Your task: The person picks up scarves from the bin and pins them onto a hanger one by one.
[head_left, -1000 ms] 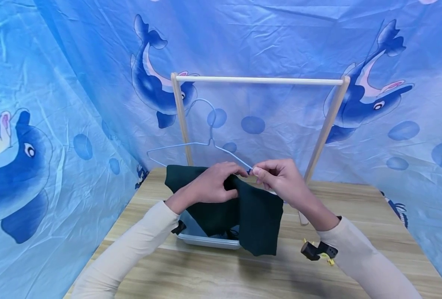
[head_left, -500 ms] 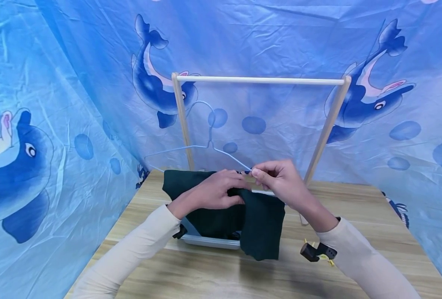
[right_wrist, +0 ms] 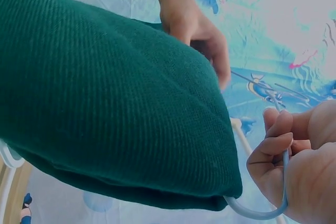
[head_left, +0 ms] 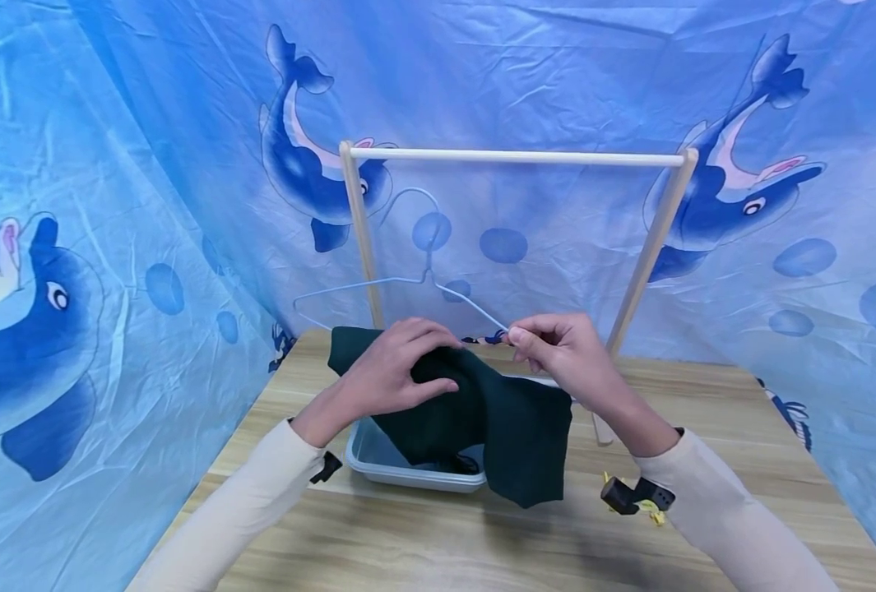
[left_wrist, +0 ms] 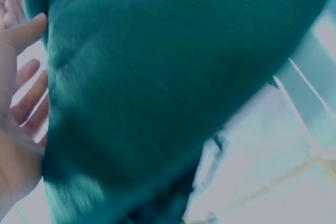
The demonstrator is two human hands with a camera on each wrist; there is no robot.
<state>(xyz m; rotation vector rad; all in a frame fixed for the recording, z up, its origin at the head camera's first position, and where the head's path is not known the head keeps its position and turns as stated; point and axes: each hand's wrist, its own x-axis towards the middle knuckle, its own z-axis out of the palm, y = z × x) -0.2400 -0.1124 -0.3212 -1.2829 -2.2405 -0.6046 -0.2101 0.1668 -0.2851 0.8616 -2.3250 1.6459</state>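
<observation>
A dark green knit garment (head_left: 526,427) with fine ribbing drapes over the lower part of a light blue wire hanger (head_left: 428,267). My right hand (head_left: 567,358) pinches the hanger's right end between thumb and curled fingers. In the right wrist view, the bent end of the hanger (right_wrist: 257,215) emerges from the garment's edge below that hand. My left hand (head_left: 393,370) lies over the garment's left part, thumb and fingers spread apart. In the left wrist view, the thumb tip meets the edge of the garment (left_wrist: 157,77), and the other fingers look relaxed beside it.
Beneath the garment stands a pale blue plastic tub (head_left: 415,478) with something black in it. Behind is a wooden rack with a white top bar (head_left: 515,156). The wood-grain table (head_left: 423,543) meets a blue dolphin-print curtain (head_left: 556,74) at the back and sides.
My left hand has loosened from the garment and shifted left, its fingers spreading. The hanger's hook has moved slightly right. My right hand keeps its pinch on the hanger, moving slightly right.
</observation>
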